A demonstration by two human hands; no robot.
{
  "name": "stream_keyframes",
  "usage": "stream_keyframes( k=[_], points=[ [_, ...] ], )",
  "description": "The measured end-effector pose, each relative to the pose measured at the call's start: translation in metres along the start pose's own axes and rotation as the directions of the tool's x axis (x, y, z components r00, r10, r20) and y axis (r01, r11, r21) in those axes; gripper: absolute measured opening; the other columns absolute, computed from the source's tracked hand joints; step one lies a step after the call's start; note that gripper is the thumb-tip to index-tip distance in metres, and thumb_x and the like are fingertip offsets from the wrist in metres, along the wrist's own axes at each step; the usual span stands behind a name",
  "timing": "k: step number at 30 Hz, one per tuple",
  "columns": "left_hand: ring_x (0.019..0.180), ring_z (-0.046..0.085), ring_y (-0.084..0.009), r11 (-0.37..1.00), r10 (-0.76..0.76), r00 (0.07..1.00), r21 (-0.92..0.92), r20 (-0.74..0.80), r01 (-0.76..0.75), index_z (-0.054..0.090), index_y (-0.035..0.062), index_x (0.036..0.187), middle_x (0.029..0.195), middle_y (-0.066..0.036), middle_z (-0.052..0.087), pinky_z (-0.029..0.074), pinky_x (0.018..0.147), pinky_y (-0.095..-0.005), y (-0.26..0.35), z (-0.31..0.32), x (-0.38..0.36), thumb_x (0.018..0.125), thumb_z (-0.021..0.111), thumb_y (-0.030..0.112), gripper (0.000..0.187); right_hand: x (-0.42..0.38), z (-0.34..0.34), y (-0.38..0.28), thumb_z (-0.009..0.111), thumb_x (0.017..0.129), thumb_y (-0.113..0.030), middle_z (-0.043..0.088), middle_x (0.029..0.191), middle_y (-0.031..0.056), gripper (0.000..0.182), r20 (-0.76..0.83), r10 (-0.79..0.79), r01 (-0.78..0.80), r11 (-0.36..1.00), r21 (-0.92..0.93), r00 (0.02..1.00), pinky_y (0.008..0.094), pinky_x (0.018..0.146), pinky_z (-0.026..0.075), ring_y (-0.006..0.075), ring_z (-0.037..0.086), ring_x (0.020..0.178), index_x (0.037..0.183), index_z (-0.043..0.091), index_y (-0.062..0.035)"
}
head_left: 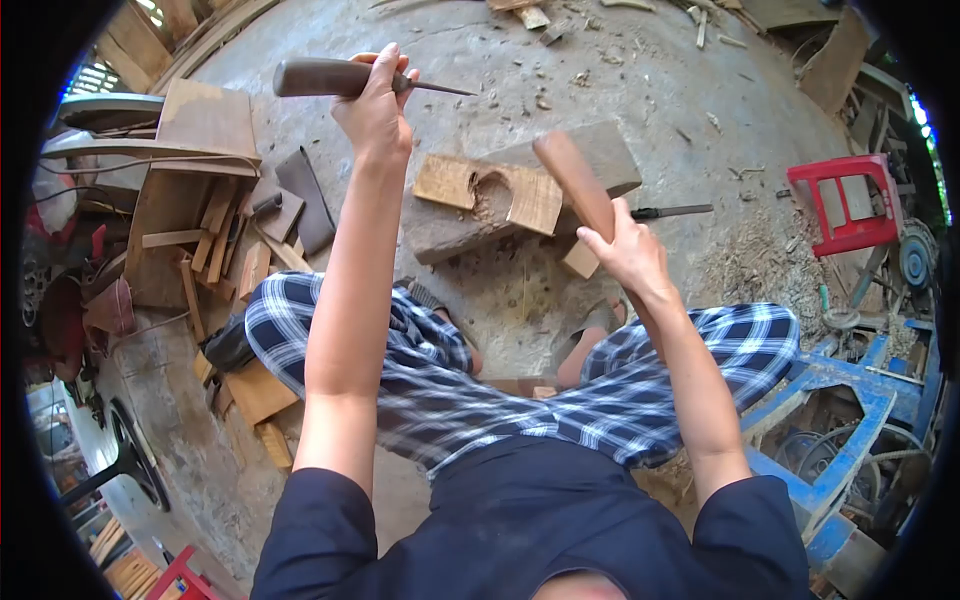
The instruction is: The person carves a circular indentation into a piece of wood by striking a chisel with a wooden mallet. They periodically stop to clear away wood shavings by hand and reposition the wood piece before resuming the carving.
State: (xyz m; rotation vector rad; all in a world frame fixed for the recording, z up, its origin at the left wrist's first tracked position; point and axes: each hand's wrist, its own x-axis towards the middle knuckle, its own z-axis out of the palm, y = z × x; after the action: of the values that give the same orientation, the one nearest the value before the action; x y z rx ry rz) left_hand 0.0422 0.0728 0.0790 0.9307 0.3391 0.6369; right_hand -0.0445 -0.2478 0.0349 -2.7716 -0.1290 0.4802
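My left hand (375,105) is wrapped round the dark wooden handle of a chisel (318,78), raised at the upper left with its thin metal blade pointing right. A wooden mallet (575,180), shaped like a plain club, is gripped in my right hand (635,258); its thick end tilts up and left. Between my hands lies a light wood block (445,181) with a rough round hollow and chips in it. It rests on a larger, greyish timber (450,238). Neither tool visibly touches the block.
Another narrow tool (675,211) lies right of the timber, near a small wood offcut (580,260). Wood scraps and a wooden box-like piece (205,125) crowd the left. At right are a red plastic stool (848,200), shavings (740,255) and a blue metal frame (825,400).
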Motion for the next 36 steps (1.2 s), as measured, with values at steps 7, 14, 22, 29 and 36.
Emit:
stream_keyframes(
  k=[7,14,22,29,36],
  points=[
    [0.091,0.068,-0.0177,0.944,-0.175,0.921,0.324,0.348,0.057,0.065,0.0051,0.089,0.091,-0.006,0.066,0.062,0.084,-0.0389,-0.036,-0.013,-0.051,0.087,0.079,0.006,0.014,-0.011,-0.023,-0.018,0.070,0.090,-0.053,0.072,0.095,0.0209,0.063,-0.143,0.010,0.075,0.813,0.577,0.990,0.0441,0.073,0.058,0.0345,0.073,0.083,0.127,0.053,-0.0040],
    [0.093,0.065,-0.0123,0.833,-0.384,0.774,0.550,0.503,0.056,0.063,0.0071,0.094,0.093,0.001,0.068,0.054,0.086,-0.0304,-0.062,-0.018,-0.103,0.086,0.079,0.004,0.019,-0.038,-0.045,-0.025,0.074,0.092,-0.043,0.065,0.082,0.0067,0.055,-0.108,0.013,0.070,0.684,0.726,0.994,0.0275,0.046,0.051,0.0126,0.062,0.054,0.120,0.055,-0.0002],
    [0.078,0.055,-0.0080,0.773,-0.472,0.716,0.632,0.515,0.055,0.061,0.0101,0.088,0.083,0.003,0.061,0.043,0.071,-0.0271,-0.064,-0.030,-0.101,0.084,0.086,0.025,0.029,-0.056,-0.039,-0.027,0.074,0.092,-0.041,0.064,0.081,0.0064,0.053,-0.096,0.021,0.060,0.643,0.763,0.995,0.0277,0.045,0.050,0.0128,0.061,0.054,0.120,0.055,-0.0003],
    [0.075,0.053,-0.0072,0.734,-0.468,0.735,0.679,0.490,0.015,0.060,0.0106,0.085,0.079,0.005,0.060,0.043,0.069,-0.0268,-0.067,-0.034,-0.094,0.083,0.087,0.029,0.033,-0.063,-0.038,-0.032,0.074,0.092,-0.041,0.064,0.082,0.0064,0.054,-0.071,0.027,0.037,0.641,0.767,0.997,0.0276,0.046,0.051,0.0124,0.061,0.056,0.122,0.055,-0.0008],
    [0.077,0.055,-0.0067,0.761,-0.461,0.707,0.649,0.537,0.003,0.060,0.0117,0.088,0.081,0.005,0.060,0.046,0.071,-0.0265,-0.075,-0.038,-0.092,0.081,0.088,0.027,0.033,-0.064,-0.037,-0.035,0.074,0.092,-0.041,0.064,0.081,0.0063,0.055,-0.035,0.026,0.009,0.661,0.750,0.999,0.0274,0.046,0.051,0.0121,0.061,0.055,0.123,0.054,-0.0002]
  ],
)
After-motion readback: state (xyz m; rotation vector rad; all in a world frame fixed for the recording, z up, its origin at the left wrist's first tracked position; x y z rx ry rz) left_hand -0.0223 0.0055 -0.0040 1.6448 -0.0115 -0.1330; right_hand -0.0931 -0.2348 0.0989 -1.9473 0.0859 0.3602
